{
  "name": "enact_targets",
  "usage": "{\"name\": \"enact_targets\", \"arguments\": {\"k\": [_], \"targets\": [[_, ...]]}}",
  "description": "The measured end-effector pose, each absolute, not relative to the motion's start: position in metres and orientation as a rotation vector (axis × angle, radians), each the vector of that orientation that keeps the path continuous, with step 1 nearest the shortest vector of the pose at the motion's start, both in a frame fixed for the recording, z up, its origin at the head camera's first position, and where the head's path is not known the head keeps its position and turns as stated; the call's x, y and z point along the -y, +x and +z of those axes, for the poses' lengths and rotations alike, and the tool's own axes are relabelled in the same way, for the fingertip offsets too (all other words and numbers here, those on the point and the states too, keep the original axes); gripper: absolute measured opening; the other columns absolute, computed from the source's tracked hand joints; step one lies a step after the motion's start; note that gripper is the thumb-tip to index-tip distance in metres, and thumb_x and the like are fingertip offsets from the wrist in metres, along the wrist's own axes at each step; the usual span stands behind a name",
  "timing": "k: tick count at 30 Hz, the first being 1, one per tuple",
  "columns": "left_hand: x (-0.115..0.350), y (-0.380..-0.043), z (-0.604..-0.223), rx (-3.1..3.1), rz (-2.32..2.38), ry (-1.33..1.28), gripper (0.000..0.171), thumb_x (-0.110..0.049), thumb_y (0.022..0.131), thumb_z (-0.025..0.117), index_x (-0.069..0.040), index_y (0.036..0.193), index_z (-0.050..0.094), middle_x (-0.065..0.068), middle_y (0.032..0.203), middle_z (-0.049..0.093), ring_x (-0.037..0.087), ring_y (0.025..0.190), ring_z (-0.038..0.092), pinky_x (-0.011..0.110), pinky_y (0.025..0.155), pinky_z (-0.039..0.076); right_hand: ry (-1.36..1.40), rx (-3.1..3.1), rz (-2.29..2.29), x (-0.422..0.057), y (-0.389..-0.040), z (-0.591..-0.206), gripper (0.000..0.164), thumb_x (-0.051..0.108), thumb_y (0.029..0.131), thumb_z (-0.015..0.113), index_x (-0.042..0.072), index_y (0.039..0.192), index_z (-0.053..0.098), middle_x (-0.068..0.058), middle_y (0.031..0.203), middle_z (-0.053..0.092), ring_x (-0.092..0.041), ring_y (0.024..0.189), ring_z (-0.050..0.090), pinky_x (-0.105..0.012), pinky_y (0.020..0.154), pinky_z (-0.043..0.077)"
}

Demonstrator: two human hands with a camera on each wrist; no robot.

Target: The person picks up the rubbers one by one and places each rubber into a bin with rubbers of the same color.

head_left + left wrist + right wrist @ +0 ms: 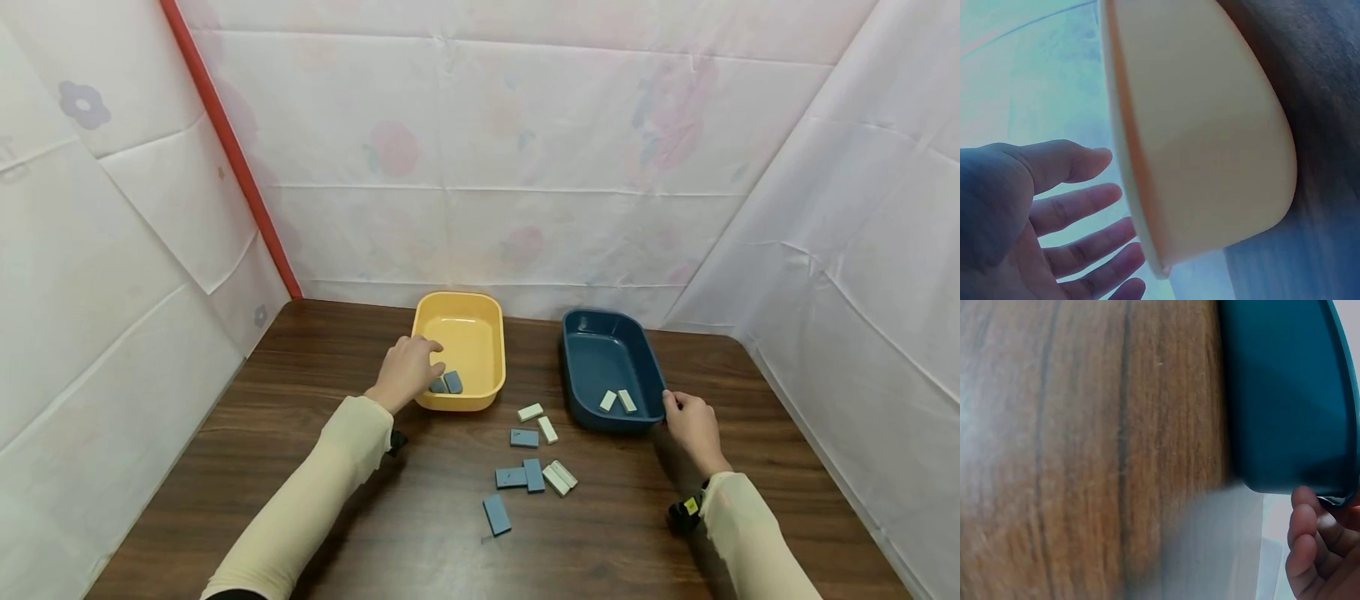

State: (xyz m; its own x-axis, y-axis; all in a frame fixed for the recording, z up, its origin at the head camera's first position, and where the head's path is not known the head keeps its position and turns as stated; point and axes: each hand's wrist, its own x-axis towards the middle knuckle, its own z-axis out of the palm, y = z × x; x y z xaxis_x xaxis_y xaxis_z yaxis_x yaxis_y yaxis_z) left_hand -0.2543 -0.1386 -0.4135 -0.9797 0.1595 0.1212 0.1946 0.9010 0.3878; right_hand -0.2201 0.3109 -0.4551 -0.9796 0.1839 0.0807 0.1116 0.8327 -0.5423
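Observation:
My left hand is over the near left rim of a yellow plastic tray, fingers spread and nothing between them. In the left wrist view, its fingertips are close to the tray's rim. Two grey-blue blocks lie in the tray's near end, one partly hidden by the hand. My right hand pinches the near right corner of a dark blue tray. In the right wrist view the curled fingers are at that corner. Two cream blocks lie inside the blue tray.
Several loose blocks lie on the wooden table in front of the trays: grey-blue ones, two of them overlapping, and cream ones. White patterned sheeting hangs behind the table and at both sides.

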Motion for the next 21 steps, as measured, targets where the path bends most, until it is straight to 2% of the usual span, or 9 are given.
{"name": "enact_targets", "arguments": {"k": [11, 17, 21], "targets": [[0.151, -0.249, -0.408, 2.969, -0.614, -0.206, 0.047, -0.026, 0.093, 0.065, -0.001, 0.133, 0.059, 0.022, 0.128, 0.060, 0.040, 0.118, 0.054, 0.052, 0.099, 0.045, -0.239, 2.869, 0.864, -0.309, -0.221, -0.453, 0.049, 0.032, 0.105, 0.036, -0.004, 0.102, 0.069, -0.012, 0.068, 0.069, -0.014, 0.059, 0.057, -0.029, 0.057, 0.040], [0.161, -0.250, -0.413, 2.990, -0.644, -0.156, 0.048, -0.026, 0.094, 0.061, 0.000, 0.135, 0.057, 0.024, 0.132, 0.057, 0.040, 0.120, 0.052, 0.052, 0.100, 0.044, -0.224, 2.879, 0.871, -0.310, -0.220, -0.453, 0.050, 0.034, 0.106, 0.035, -0.003, 0.098, 0.067, -0.007, 0.064, 0.065, -0.016, 0.058, 0.053, -0.031, 0.056, 0.039], [0.166, -0.249, -0.417, 3.013, -0.666, -0.133, 0.049, -0.025, 0.095, 0.059, 0.001, 0.136, 0.055, 0.025, 0.132, 0.056, 0.041, 0.120, 0.052, 0.052, 0.098, 0.045, -0.233, 2.884, 0.887, -0.311, -0.219, -0.456, 0.049, 0.034, 0.106, 0.035, -0.003, 0.100, 0.067, -0.012, 0.068, 0.067, -0.017, 0.058, 0.054, -0.030, 0.056, 0.039]]}}
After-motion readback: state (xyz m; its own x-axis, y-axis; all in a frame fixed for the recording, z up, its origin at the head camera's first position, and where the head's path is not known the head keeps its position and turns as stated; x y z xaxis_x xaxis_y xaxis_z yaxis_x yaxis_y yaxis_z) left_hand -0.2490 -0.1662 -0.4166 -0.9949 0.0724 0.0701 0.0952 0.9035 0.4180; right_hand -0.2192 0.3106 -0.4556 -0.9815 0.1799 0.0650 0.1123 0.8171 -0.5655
